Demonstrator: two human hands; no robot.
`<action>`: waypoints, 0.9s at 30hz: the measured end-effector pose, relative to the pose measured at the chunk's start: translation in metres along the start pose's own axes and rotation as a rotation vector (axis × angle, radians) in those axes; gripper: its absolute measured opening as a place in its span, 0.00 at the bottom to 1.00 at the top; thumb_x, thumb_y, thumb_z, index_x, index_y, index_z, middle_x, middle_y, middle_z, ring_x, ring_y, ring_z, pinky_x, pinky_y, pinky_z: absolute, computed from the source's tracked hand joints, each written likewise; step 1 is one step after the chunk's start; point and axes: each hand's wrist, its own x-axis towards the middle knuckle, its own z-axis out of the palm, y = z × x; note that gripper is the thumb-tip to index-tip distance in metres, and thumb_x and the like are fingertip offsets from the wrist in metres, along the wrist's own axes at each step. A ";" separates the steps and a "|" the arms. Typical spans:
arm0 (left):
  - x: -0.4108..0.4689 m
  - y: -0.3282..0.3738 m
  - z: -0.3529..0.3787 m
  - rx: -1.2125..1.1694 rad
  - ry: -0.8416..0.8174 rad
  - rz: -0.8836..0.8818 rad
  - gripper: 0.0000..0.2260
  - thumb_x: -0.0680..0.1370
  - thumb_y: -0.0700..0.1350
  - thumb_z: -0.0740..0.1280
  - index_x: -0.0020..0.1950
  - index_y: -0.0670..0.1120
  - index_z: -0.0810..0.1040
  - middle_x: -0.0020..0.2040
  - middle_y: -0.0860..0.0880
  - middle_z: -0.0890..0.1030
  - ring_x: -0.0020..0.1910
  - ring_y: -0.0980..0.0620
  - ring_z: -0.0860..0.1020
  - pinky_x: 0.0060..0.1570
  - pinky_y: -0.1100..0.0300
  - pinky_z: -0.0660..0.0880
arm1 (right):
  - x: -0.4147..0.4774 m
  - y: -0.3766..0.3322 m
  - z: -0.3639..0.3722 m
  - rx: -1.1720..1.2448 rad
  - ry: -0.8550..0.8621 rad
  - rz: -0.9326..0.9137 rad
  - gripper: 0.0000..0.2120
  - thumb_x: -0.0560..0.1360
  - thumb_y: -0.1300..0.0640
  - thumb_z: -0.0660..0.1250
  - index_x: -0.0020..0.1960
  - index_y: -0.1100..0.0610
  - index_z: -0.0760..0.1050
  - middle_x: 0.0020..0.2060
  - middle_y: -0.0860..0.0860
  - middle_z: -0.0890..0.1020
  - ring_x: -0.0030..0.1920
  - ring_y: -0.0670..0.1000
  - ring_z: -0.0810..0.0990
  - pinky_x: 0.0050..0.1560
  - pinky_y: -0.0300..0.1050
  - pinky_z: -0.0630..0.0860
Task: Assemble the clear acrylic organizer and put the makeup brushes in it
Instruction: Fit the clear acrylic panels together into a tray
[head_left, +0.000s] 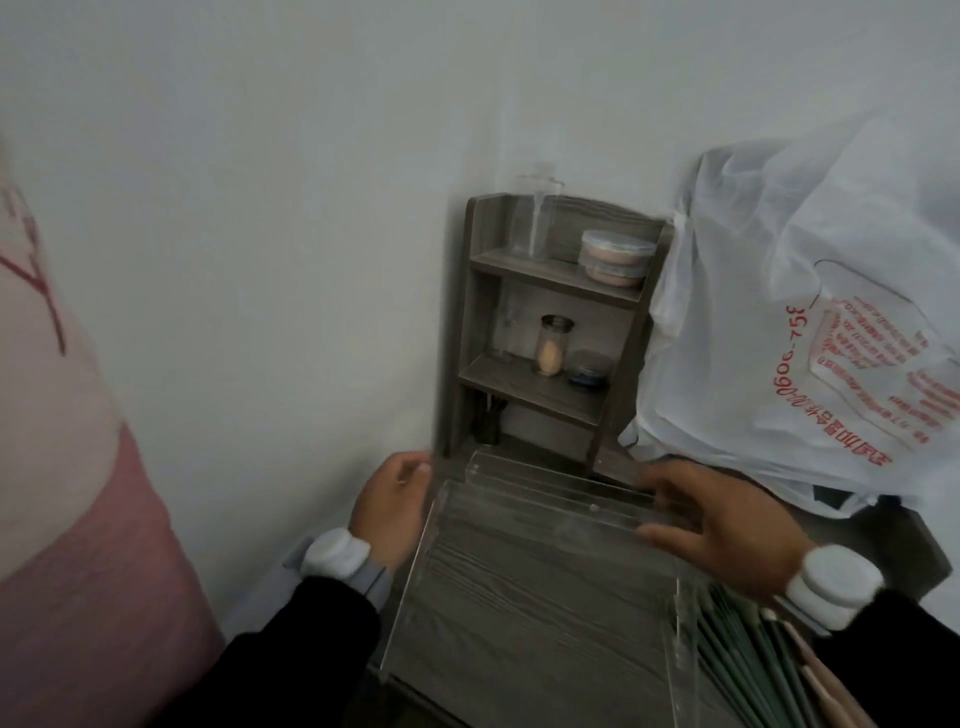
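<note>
- Grey wood-grain table (904, 540) against a white wall, small shelf (545, 322) and plastic bag (805, 312) behind.
- Assembly step under way: acrylic organizer (545, 519) lying on the table in clear panels, between both hands.
- Right hand (727, 525): fingers spread, thumb and fingertips pinching the panels' right end.
- Left hand (395, 504): fingers curled at the left edge, grip unclear.
- Next, probably: seating a panel squarely; makeup brushes (753, 665) waiting just beside, lower right.

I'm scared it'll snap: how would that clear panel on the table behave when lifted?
Probably stiff: the panel shows straight edges and no sag. Likely slippery, since it looks glossy. Possibly brittle along its thin edges.
</note>
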 end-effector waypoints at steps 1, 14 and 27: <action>0.000 0.003 -0.006 0.015 0.002 -0.014 0.07 0.78 0.52 0.65 0.45 0.58 0.82 0.44 0.54 0.84 0.45 0.50 0.82 0.49 0.51 0.78 | -0.005 -0.003 0.002 0.007 0.019 -0.018 0.24 0.70 0.26 0.59 0.61 0.36 0.71 0.48 0.34 0.77 0.44 0.36 0.77 0.45 0.38 0.78; -0.017 0.040 -0.018 -0.272 -0.219 -0.213 0.10 0.78 0.46 0.69 0.47 0.38 0.84 0.36 0.39 0.80 0.26 0.50 0.75 0.24 0.61 0.74 | -0.008 -0.042 0.020 0.074 -0.036 -0.051 0.14 0.77 0.35 0.57 0.53 0.38 0.77 0.52 0.35 0.73 0.49 0.39 0.76 0.49 0.38 0.76; -0.017 0.021 -0.014 -0.267 -0.193 -0.189 0.10 0.77 0.43 0.70 0.48 0.36 0.83 0.35 0.39 0.80 0.26 0.49 0.74 0.24 0.61 0.72 | 0.003 -0.124 0.075 0.032 0.260 0.045 0.04 0.74 0.46 0.71 0.48 0.42 0.83 0.55 0.42 0.78 0.57 0.48 0.74 0.55 0.48 0.71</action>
